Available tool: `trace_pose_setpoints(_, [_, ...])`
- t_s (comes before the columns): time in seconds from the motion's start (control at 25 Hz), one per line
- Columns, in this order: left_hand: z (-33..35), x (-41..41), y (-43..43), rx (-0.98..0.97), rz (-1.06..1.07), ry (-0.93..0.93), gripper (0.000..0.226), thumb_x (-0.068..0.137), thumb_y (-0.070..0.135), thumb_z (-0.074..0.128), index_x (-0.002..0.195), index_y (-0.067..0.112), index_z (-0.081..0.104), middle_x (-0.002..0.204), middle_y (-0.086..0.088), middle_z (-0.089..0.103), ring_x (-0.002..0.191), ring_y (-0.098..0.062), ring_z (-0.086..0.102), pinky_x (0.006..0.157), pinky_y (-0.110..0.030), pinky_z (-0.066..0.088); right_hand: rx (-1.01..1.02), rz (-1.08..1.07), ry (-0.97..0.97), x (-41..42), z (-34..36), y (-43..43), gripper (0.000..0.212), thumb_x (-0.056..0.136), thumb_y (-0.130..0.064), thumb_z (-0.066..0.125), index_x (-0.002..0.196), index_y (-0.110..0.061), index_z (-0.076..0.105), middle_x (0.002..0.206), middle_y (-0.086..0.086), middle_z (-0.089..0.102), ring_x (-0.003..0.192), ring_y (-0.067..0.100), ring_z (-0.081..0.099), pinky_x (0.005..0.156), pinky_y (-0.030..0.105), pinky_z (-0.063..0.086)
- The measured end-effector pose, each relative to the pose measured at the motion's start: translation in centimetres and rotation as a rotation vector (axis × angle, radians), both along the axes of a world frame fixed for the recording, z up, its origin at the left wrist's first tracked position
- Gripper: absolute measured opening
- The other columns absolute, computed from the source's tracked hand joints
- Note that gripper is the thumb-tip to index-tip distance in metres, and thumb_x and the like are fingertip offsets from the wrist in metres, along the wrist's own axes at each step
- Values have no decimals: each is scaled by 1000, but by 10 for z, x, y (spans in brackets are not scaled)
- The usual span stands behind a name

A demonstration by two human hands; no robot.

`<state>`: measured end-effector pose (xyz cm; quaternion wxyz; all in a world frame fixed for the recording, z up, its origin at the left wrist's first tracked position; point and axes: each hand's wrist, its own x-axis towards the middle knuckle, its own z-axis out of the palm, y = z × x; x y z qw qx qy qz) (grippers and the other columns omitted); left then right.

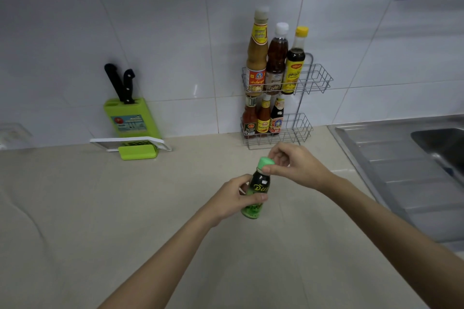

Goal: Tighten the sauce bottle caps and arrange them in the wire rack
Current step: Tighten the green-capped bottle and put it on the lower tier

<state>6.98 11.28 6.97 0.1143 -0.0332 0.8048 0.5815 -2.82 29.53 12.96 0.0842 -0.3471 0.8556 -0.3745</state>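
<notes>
A dark sauce bottle with a green label (259,184) is held above the counter, in front of the wire rack (315,79). My left hand (232,199) grips its body. My right hand (296,165) pinches its green cap (266,162) with fingers and thumb. The two-tier rack stands against the tiled wall. Its upper tier holds three tall bottles (276,57) on the left side. Three smaller bottles (263,118) stand on the left of the lower tier. The right part of both tiers has no bottles.
A green knife block (130,118) with two black-handled knives leans on the wall at left, a white and green slicer (135,148) in front of it. A steel sink (426,158) and drainboard lie at right. The beige counter (100,221) spreads below my arms.
</notes>
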Motion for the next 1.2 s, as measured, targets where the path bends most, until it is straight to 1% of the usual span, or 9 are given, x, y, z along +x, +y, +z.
trace_pose_setpoints(0.12, [3,-3,3,0,7,-4,49,71,54,72,108,22,64,109,-18,63,92,-15,58,89,-45,52,34,91,-2,-4,2,-2,35,88,-44,58,116,-22,59,99,-9,62,84,6,59,71,23,50])
trace_pose_setpoints(0.24, [4,-7,5,-40,-4,3,45,71,53,73,105,25,65,107,-17,65,91,-20,61,89,-46,52,238,24,246,-8,8,-6,41,83,-62,52,78,-22,58,68,-8,58,62,9,53,59,32,44])
trace_pose_setpoints(0.32, [4,-8,4,-56,-9,-1,42,73,51,73,105,25,64,107,-15,65,99,-25,63,89,-45,52,342,-18,345,-11,13,-10,53,78,-72,44,72,-21,53,61,-9,53,57,10,49,55,32,41])
trace_pose_setpoints(0.44, [4,-10,0,-37,6,-3,41,76,47,73,107,22,64,107,-15,65,97,-24,63,89,-44,53,236,145,199,-16,18,-9,40,87,-56,51,106,-22,62,82,-12,58,73,9,56,67,31,50])
trace_pose_setpoints(0.56, [0,-11,2,-50,-12,5,40,77,48,73,107,23,64,105,-13,67,89,-16,60,88,-44,52,441,204,380,-17,18,-12,32,94,-46,45,94,-17,59,81,-1,60,74,20,57,65,41,51])
trace_pose_setpoints(0.72, [-8,-10,14,-53,-57,-46,47,81,51,67,117,22,60,112,-5,69,101,-17,64,91,-41,52,782,239,692,-16,4,-23,18,99,-25,39,87,-16,49,77,8,65,64,30,57,55,37,49])
trace_pose_setpoints(0.84, [-9,-16,23,-155,-12,14,44,86,42,66,121,17,57,111,-1,68,95,-16,64,84,-31,52,937,240,818,-22,4,-25,13,89,-23,59,89,-10,55,70,7,66,53,27,51,45,30,39])
trace_pose_setpoints(1.0, [-15,-31,33,-369,83,157,38,86,45,63,110,17,59,100,-1,68,88,-19,63,77,-36,52,1148,158,708,-30,1,-28,19,93,-9,50,110,-2,51,97,12,66,89,34,63,59,36,41])
trace_pose_setpoints(1.2, [-36,-42,43,-547,59,232,37,88,47,57,110,17,56,103,-2,64,92,-22,61,75,-33,46,1216,44,455,-40,-16,-23,23,95,-13,47,116,-3,51,109,14,63,98,36,61,64,38,45])
